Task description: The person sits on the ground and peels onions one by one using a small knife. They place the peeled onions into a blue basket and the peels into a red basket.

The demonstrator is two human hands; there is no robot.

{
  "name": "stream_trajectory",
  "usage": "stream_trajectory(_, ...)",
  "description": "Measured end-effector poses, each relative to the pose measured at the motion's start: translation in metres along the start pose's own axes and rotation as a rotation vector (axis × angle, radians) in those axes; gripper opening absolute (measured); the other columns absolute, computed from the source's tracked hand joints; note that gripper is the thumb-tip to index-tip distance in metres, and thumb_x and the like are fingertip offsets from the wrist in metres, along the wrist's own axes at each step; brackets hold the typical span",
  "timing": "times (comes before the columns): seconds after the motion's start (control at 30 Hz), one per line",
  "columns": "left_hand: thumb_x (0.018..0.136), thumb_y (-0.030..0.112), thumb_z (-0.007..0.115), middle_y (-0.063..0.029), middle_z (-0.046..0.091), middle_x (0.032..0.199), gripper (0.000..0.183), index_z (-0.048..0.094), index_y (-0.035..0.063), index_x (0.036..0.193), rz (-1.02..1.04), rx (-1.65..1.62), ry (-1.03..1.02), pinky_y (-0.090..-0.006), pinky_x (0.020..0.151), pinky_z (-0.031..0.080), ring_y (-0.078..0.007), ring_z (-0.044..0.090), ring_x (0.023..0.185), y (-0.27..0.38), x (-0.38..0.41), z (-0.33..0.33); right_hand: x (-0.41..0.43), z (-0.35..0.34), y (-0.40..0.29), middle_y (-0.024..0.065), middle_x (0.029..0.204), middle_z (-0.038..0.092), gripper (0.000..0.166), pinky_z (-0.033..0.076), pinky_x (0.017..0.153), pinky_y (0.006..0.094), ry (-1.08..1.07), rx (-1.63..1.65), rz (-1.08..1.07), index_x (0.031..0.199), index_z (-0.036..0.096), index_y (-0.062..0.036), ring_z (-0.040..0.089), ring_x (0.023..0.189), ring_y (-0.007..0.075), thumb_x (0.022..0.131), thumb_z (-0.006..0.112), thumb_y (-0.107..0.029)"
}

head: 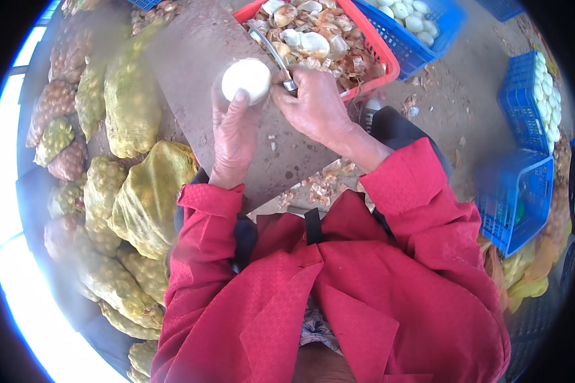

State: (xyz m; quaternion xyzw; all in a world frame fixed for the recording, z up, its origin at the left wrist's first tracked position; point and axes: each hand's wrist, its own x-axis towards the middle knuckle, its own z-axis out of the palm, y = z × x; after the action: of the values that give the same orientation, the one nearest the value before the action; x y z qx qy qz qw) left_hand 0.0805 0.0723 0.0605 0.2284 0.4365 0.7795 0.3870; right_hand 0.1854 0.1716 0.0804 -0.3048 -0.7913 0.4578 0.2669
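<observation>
A peeled white onion (pixel 246 81) is in my left hand (pixel 237 129), the thumb lying over its near side. My right hand (pixel 316 105) is closed around the handle of a knife (pixel 270 48), whose curved metal blade points up and left, just right of the onion. Both hands are above a flat brown board (pixel 268 163) with small damp spots and bits of peel on it. Beyond the board a red plastic crate (pixel 390 62) holds many dry onion skins (pixel 347 52) and outer layers.
Mesh sacks of onions (pixel 143 201) are piled along the left. Blue crates of peeled onions stand at the top (pixel 414 60) and right (pixel 520 100). Another blue crate (pixel 512 201) stands at the right. Loose skins (pixel 323 186) lie on the ground near a shoe (pixel 371 112).
</observation>
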Motion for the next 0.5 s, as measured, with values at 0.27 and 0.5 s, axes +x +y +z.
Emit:
stream_trajectory(0.27, 0.084, 0.019, 0.063, -0.0105, 0.050, 0.121, 0.050, 0.039, 0.0054, 0.126, -0.155, -0.198, -0.070, -0.0412, 0.100, 0.035, -0.0228, 0.047, 0.115, 0.005, -0.001, -0.003, 0.002, -0.006, -0.008, 0.0233, 0.063, 0.059, 0.024, 0.049, 0.058, 0.0415, 0.033, 0.123, 0.049, 0.074, 0.059, 0.0055, 0.062, 0.062, 0.0365, 0.068, 0.062, -0.018)
stream_trajectory(0.5, 0.084, 0.025, 0.064, -0.0084, 0.052, 0.118, 0.055, 0.037, 0.0059, 0.128, -0.237, 0.182, 0.008, -0.0380, 0.093, 0.041, -0.0188, 0.050, 0.109, -0.002, -0.004, 0.000, -0.001, -0.007, -0.002, 0.0122, 0.056, 0.056, 0.020, 0.045, 0.052, 0.0299, -0.024, 0.004, -0.029, 0.081, 0.060, 0.0008, 0.054, 0.051, 0.0120, 0.073, 0.061, -0.017)
